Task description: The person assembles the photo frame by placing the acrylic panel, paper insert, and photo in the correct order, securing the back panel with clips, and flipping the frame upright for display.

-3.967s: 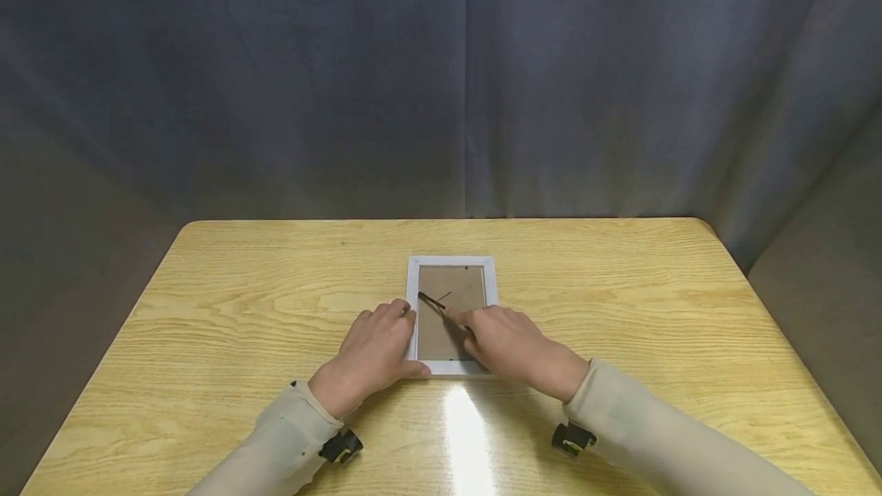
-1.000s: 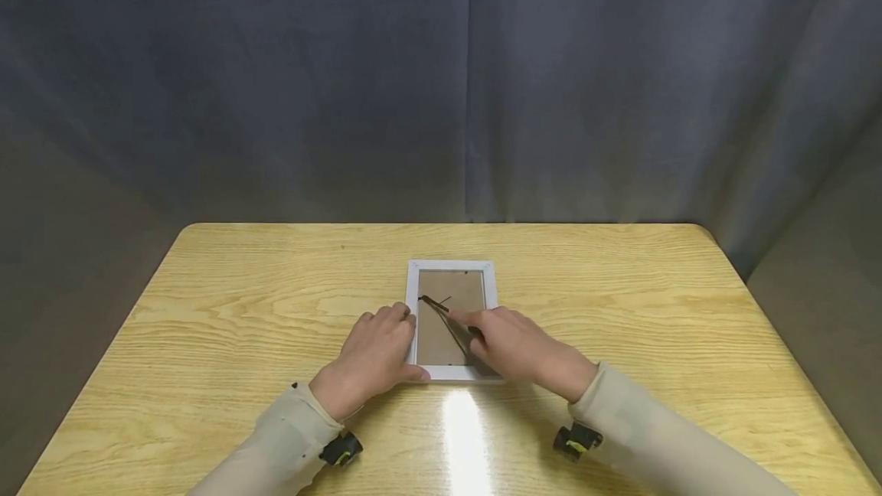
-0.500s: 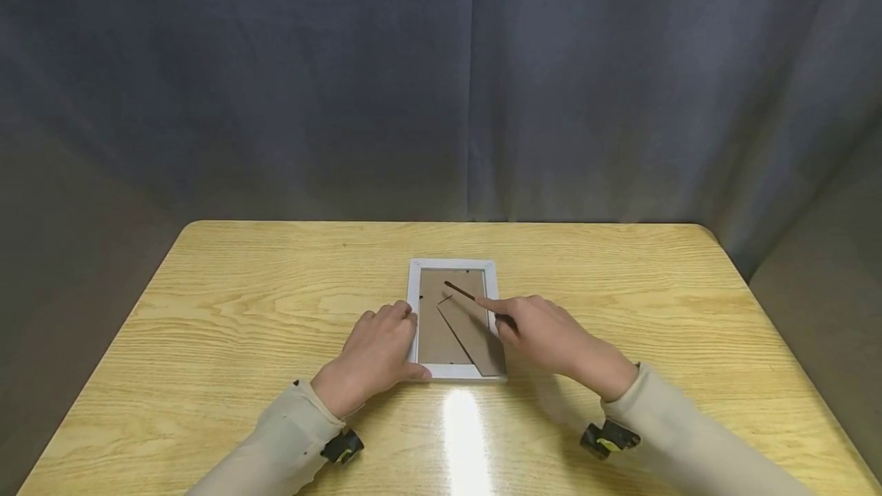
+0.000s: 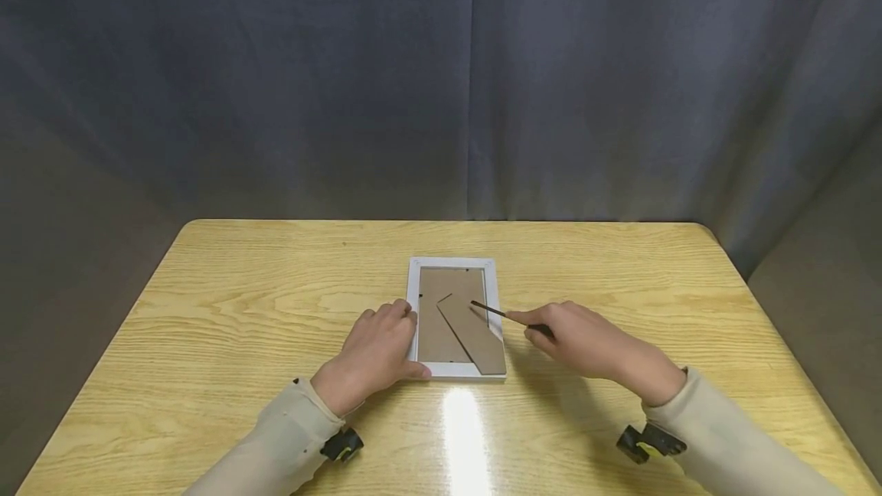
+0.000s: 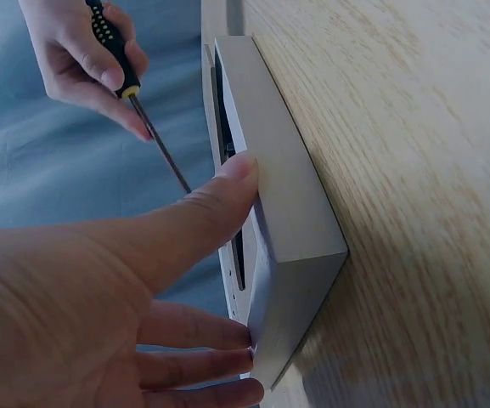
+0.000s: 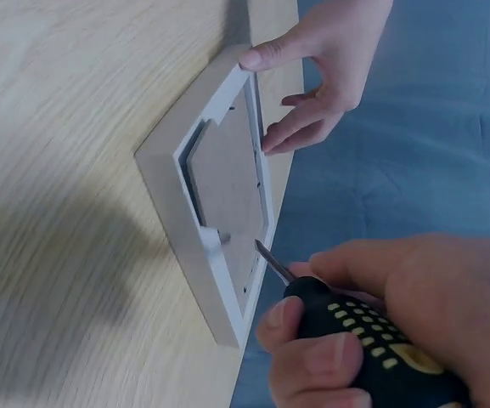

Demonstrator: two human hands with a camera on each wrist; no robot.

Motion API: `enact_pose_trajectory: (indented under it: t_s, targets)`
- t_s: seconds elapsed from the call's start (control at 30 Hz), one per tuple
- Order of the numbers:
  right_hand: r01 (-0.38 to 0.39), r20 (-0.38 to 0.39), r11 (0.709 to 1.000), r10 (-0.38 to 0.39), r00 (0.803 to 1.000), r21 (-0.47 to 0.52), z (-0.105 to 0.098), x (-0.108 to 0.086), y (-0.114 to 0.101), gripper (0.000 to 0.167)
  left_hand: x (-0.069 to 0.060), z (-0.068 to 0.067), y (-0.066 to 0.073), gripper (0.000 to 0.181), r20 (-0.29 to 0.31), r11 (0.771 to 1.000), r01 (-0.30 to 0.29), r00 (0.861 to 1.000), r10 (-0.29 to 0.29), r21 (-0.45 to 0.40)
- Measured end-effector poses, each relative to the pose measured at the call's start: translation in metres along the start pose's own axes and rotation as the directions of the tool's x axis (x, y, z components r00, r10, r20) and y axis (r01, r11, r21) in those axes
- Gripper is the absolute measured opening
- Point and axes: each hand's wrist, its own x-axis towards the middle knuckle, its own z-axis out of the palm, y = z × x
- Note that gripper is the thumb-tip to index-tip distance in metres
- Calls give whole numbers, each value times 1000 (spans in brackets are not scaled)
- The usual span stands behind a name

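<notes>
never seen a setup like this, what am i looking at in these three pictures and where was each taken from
There is no machine at work here, just a person's bare hands. The wide picture comes from a camera worn on the head; the other two come from cameras on the left and right wrists. A white picture frame lies on a wooden table, its brown backing facing up. The left hand holds the frame's near left corner; the right hand grips a screwdriver.

My forearms (image 4: pixel 269 442) are slanting forward, toward each other. My left hand (image 4: pixel 372 354) is showing its back upward, the thumb (image 5: pixel 198 212) standing apart from the fingers (image 5: pixel 194 327). My right hand (image 4: pixel 582 339) is holding its fingers curled, the index finger (image 4: pixel 529 316) pointing inward.
</notes>
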Motion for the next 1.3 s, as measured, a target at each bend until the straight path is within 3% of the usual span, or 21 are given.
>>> enact_pose_trajectory:
  t_s: [0.57, 1.3]
  targets:
    - [39, 101, 999, -36, 994, -21, -17, -20, 10, 38, 0, 0, 0, 76, -2, 1000, 5, 1000, -5, -2]
    - [50, 120, 995, -39, 992, -87, -22, -20, 4, 39, 0, 0, 0, 77, -11, 1000, 3, 1000, -4, -8]
